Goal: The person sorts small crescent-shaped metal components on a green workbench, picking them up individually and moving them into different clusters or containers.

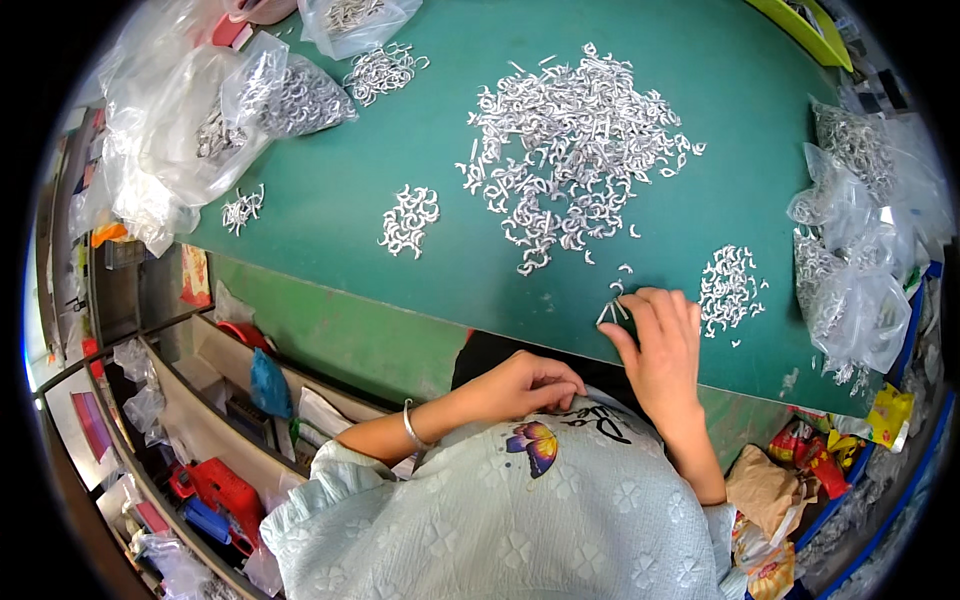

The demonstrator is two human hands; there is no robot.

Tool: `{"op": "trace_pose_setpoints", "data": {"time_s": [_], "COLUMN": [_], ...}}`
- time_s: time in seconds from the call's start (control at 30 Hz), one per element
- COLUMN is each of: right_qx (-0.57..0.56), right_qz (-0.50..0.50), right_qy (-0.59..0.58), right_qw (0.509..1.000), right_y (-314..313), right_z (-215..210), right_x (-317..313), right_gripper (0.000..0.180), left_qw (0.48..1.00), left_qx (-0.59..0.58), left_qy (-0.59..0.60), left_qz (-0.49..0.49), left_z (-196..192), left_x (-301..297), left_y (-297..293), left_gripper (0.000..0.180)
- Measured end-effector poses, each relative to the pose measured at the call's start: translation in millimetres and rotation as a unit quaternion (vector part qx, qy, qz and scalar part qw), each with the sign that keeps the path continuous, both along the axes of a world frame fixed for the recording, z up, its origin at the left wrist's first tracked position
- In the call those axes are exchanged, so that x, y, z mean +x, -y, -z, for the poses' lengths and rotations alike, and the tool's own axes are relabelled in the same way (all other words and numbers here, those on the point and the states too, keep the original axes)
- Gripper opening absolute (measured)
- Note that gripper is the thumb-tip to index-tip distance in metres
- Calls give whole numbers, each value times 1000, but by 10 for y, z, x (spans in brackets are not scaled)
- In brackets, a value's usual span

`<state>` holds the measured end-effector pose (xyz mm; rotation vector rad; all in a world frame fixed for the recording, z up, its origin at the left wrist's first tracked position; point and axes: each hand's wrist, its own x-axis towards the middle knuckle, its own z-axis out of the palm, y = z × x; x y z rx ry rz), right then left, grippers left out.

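Observation:
My right hand (660, 335) rests on the green tabletop (330, 235) near its front edge. Its thumb and forefinger are apart, beside a few thin silvery strips (613, 309). A small curved metal piece (625, 268) lies just beyond the fingertips. To the right of this hand is a heap of small curved pieces (730, 288). My left hand (535, 385) is curled closed in front of my body, just off the table's edge; the inside of its fingers is hidden. A large pile of silvery curved pieces (585, 140) spreads over the far middle of the table.
Smaller heaps of curved pieces (410, 220) lie toward the left. Clear plastic bags of pieces stand at the left (300, 95) and right (850, 250) edges. A yellow-green tray (815, 35) is at the far right. Below left are shelves with a red tool (222, 495).

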<state>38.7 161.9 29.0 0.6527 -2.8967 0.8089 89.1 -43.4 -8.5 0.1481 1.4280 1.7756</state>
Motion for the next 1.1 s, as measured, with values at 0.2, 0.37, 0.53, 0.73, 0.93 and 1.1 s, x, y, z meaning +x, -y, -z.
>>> {"op": "trace_pose_setpoints", "data": {"time_s": [0.2, 0.37, 0.53, 0.73, 0.93, 1.1], "right_qx": [-71, -84, -144, -25, -93, -149], "right_qz": [-79, -247, -83, -26, -42, -139], "right_qy": [54, 152, 50, -63, -36, 90], "right_qw": [993, 953, 985, 997, 994, 975], "right_y": [118, 81, 358, 726, 495, 420], "right_z": [64, 23, 5, 96, 60, -129], "right_x": [100, 216, -157, -615, -557, -450], "right_gripper": [19, 12, 26, 32, 33, 32], "left_qw": [887, 846, 889, 941, 930, 887], "left_qx": [253, 236, 203, 190, 170, 144], "left_qy": [374, 453, 400, 277, 251, 349], "left_qz": [-96, -152, -93, -40, -206, -266], "left_z": [416, 461, 473, 108, -251, -407], "left_x": [-4, 63, 67, -4, -320, -435], "left_y": [-152, -161, -104, -33, 337, 112], "left_gripper": [40, 40, 31, 28, 34, 34]}}
